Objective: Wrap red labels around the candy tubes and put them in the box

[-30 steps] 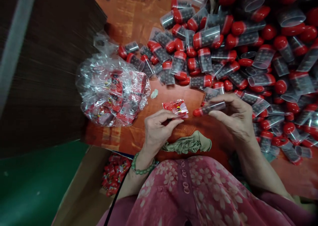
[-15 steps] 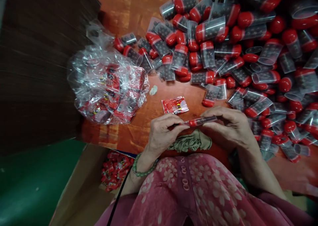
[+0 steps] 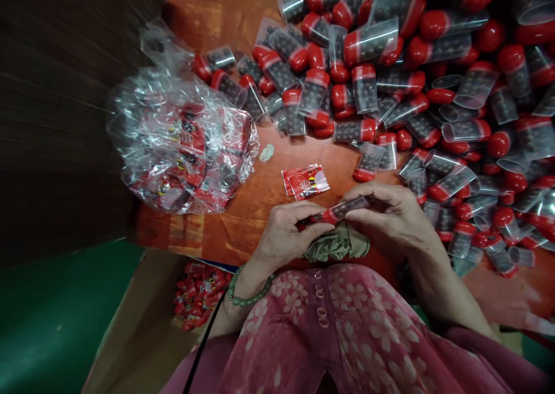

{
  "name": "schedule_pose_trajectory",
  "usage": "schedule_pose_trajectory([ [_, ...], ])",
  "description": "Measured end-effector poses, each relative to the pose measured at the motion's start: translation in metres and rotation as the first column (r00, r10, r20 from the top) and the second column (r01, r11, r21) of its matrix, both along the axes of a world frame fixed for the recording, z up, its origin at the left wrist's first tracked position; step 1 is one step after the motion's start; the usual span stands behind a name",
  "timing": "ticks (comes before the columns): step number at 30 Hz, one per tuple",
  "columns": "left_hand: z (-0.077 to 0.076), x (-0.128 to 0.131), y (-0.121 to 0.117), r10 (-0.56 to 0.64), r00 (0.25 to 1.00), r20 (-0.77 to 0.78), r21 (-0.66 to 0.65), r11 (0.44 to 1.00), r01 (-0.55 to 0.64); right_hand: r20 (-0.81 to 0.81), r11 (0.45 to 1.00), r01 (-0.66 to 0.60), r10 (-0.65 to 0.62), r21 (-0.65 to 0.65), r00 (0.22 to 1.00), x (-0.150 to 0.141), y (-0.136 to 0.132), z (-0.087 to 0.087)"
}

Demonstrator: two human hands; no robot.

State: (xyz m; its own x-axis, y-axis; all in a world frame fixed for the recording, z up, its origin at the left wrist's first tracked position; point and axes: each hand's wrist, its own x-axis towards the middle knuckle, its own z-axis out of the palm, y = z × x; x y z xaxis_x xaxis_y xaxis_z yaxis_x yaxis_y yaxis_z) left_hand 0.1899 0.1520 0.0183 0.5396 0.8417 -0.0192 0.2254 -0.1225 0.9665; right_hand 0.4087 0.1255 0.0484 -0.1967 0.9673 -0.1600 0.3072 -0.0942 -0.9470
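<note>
My left hand [image 3: 288,232] is closed on a small red printed wrapper [image 3: 319,217], mostly hidden by the fingers. Against it lies the red end of a clear tube [image 3: 349,205] filled with dark beads; how far the tube sits inside the wrapper I cannot tell. My right hand [image 3: 396,214] pinches the tube's other end between thumb and fingers. Just beyond both hands, a couple of flat red wrappers [image 3: 306,182] overlap on the orange table [image 3: 269,186]. A crumpled green cloth [image 3: 332,245] lies under the hands.
Many red-ended clear tubes [image 3: 366,41] are heaped at the back and right. A clear plastic bag [image 3: 182,145] of red wrappers stands at the left, beside a dark panel [image 3: 65,122]. Below the table edge, a cardboard box [image 3: 130,324] holds red packets [image 3: 199,296].
My right hand has brought the tube leftward to my left hand, its red end now meeting the wrapper there. My left hand has drawn away from the flat wrappers, which stay on the table.
</note>
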Motion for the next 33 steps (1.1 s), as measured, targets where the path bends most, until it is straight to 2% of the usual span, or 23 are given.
schedule_pose_trajectory([
  [4, 0.005, 0.0, 0.001, -0.044, 0.997, -0.066, 0.064, 0.997, 0.048, 0.037, 0.998, -0.048, 0.049, -0.033, 0.998, -0.005, -0.004, 0.0],
  [6, 0.007, 0.0, 0.002, -0.098, 0.986, -0.132, 0.11, 0.988, 0.113, 0.018, 0.992, -0.07, 0.072, -0.102, 0.997, -0.007, -0.008, -0.001],
  [8, 0.008, 0.0, 0.002, -0.131, 0.972, -0.195, 0.124, 0.98, 0.157, -0.096, 0.973, -0.036, 0.014, -0.226, 0.995, -0.009, -0.012, -0.005],
  [9, 0.008, -0.001, 0.002, -0.112, 0.972, -0.206, 0.113, 0.984, 0.137, -0.181, 0.956, 0.001, -0.056, -0.293, 0.982, -0.01, -0.014, -0.008],
  [11, 0.007, -0.005, 0.002, -0.016, 0.989, -0.148, 0.033, 0.999, 0.021, -0.354, 0.915, 0.086, -0.238, -0.395, 0.904, -0.012, -0.017, -0.014],
  [14, 0.0, -0.009, -0.002, 0.144, 0.984, 0.107, -0.169, 0.978, -0.125, -0.494, 0.874, 0.2, -0.424, -0.443, 0.759, -0.017, -0.017, -0.021],
  [16, -0.007, -0.007, -0.007, 0.187, 0.954, 0.235, -0.278, 0.953, -0.119, -0.512, 0.856, 0.255, -0.481, -0.449, 0.712, -0.023, -0.015, -0.024],
  [18, -0.011, 0.002, -0.013, 0.231, 0.933, 0.276, -0.371, 0.921, -0.118, -0.521, 0.847, 0.278, -0.504, -0.453, 0.688, -0.032, -0.013, -0.026],
  [20, -0.012, 0.013, -0.016, 0.315, 0.901, 0.297, -0.49, 0.86, -0.139, -0.54, 0.853, 0.276, -0.5, -0.443, 0.677, -0.042, -0.012, -0.028],
  [23, -0.006, 0.027, -0.013, 0.5, 0.802, 0.327, -0.678, 0.715, -0.169, -0.548, 0.869, 0.282, -0.48, -0.407, 0.685, -0.054, -0.014, -0.028],
  [25, -0.002, 0.03, -0.009, 0.587, 0.739, 0.329, -0.743, 0.644, -0.181, -0.504, 0.887, 0.269, -0.44, -0.376, 0.743, -0.055, -0.016, -0.027],
  [26, -0.001, 0.03, -0.007, 0.614, 0.72, 0.325, -0.755, 0.626, -0.193, -0.47, 0.897, 0.253, -0.41, -0.361, 0.782, -0.055, -0.017, -0.027],
  [29, -0.006, 0.026, -0.004, 0.659, 0.697, 0.283, -0.75, 0.605, -0.268, -0.398, 0.922, 0.218, -0.34, -0.32, 0.852, -0.05, -0.018, -0.027],
  [33, -0.012, 0.023, -0.004, 0.644, 0.713, 0.279, -0.701, 0.644, -0.307, -0.435, 0.937, 0.198, -0.312, -0.288, 0.845, -0.048, -0.013, -0.029],
])
